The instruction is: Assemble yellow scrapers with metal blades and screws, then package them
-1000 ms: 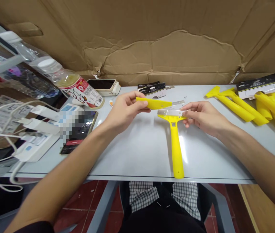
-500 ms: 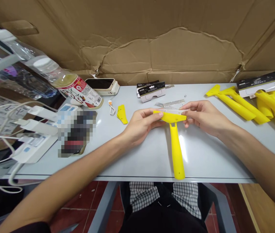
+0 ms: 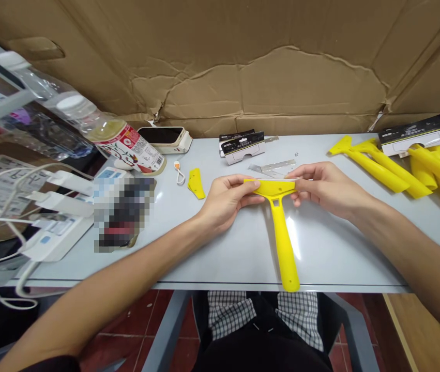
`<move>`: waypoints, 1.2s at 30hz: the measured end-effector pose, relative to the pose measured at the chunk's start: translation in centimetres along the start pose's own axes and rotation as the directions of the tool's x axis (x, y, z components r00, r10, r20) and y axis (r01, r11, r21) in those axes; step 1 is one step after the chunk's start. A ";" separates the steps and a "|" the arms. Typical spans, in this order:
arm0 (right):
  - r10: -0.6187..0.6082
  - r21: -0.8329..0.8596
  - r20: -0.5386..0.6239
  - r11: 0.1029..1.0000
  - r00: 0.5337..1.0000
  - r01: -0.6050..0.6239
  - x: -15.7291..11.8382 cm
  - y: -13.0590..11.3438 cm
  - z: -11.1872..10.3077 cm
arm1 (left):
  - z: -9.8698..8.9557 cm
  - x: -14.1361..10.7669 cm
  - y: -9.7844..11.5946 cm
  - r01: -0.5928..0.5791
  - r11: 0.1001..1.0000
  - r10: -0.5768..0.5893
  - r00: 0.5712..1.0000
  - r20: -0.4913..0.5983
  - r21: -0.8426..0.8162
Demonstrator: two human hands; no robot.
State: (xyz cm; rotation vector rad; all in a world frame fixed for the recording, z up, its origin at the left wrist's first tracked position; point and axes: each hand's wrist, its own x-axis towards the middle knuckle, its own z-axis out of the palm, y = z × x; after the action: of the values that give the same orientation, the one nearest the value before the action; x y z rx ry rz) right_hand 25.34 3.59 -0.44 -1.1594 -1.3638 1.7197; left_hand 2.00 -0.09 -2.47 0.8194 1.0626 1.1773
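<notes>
My left hand (image 3: 225, 202) is closed on the left end of a yellow scraper's (image 3: 284, 237) wide head, thumb on the front face. The scraper's handle points down toward me. A thin metal blade (image 3: 277, 180) lies along the head's top edge and reaches over to the right fingers. My right hand (image 3: 326, 188) pinches the blade at the head's right end; its fingertips are partly hidden behind the head. Just beyond my hands lie loose metal blades (image 3: 277, 165) and small screws (image 3: 296, 154). A yellow cover piece (image 3: 195, 183) rests left of my left hand.
Black-and-white boxes (image 3: 243, 147) stand at the back, another (image 3: 421, 134) at the right by several yellow scraper handles (image 3: 378, 168). On the left are a drink bottle (image 3: 126, 142), a phone (image 3: 163, 137), a power strip (image 3: 59, 235) with cables, and a blurred object (image 3: 124, 214).
The scraper has tilted slightly, its handle end coming a little lower and nearer me. The blade edge now appears thinner. Both hands keep their hold with little movement.
</notes>
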 end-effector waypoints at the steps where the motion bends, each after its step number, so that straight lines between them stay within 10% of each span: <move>1: 0.006 0.001 0.005 1.000 1.000 -0.006 0.0 0.0 0.0 | 0.0 0.0 -0.1 -0.008 1.000 0.008 1.000 -0.008 0.000; 36: 0.007 0.021 -0.015 1.000 1.000 -0.007 -0.4 -0.5 0.3 | -0.2 -0.1 -0.6 0.008 0.999 -0.007 1.000 -0.021 0.044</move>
State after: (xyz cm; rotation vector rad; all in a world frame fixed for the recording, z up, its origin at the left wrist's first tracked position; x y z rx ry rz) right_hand 25.23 3.23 0.20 -1.1651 -1.3312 1.7224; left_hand 1.94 -0.36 -3.04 0.8383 1.1106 1.1620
